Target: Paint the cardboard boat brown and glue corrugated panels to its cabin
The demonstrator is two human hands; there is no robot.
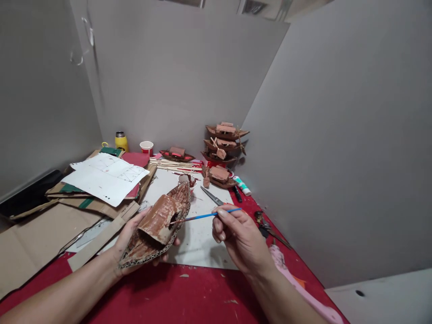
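As the head view has it, table: one, red surface [189,292], flecked with paint, set into a corner of grey walls.
Boat in hand [158,225]: one, corrugated cardboard painted brown, arched cabin on top, bow towards the far edge, lifted above the near edge.
Left hand [130,238]: one, palm up, fingers curled under and around the boat in hand.
Brush [205,216]: one, blue handle, tip at the cabin's open end, seemingly touching it.
Right hand [239,238]: one, thumb and fingertips pinching the brush, other fingers curled in.
Other boats: five; stack of three [225,144] at the far right corner, one [219,175] just in front of it, one [177,154] along the far edge.
Scissors [212,196]: one pair, on the white board [199,243] mid-surface.
Paint tube [242,185]: one, white and green, by the right edge.
Cups: two; red-and-white [146,147] at the far edge, paint-smeared [187,180] behind the held boat.
Flask [121,141]: one, yellow, far left corner.
Sticks [175,165]: one bundle, number cannot be told.
Paper sheet [106,177]: one, white, on stacked cardboard [33,238] at the left edge.
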